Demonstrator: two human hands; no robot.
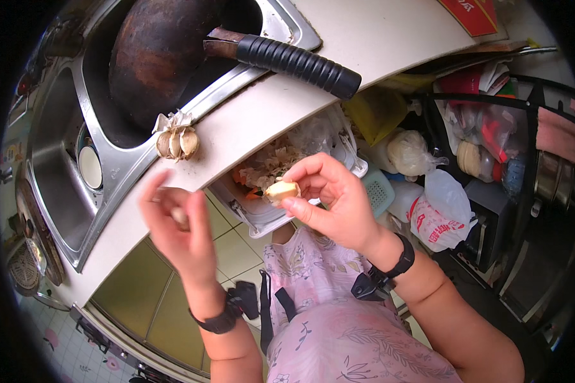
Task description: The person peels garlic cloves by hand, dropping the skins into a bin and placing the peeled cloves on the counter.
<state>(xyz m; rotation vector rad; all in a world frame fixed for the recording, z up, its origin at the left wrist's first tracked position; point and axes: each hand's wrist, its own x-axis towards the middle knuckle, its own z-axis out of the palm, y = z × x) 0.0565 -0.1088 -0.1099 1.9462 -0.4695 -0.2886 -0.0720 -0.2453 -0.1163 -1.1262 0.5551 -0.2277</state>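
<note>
Between the thumb and fingers of my right hand (333, 206) is a pale garlic clove (282, 190), its smooth yellowish flesh showing and some papery skin at its edge. It is held above a white bin (263, 230) that contains papery peelings (273, 165). My left hand (179, 220) is raised beside the counter edge, thumb and forefinger apart, blurred. A small pale lump shows in its palm; whether it is a clove or a curled fingertip is unclear. Just beyond that hand, a partly opened garlic bulb (176, 143) sits on the counter against the sink rim.
A dark wok (158, 57) rests in the steel sink (88, 62), its black ribbed handle (299, 67) reaching over the white counter (249, 115). A pale bowl (90, 167) is in the other basin. Plastic bags (438, 215) and a black rack (484, 100) crowd the right side.
</note>
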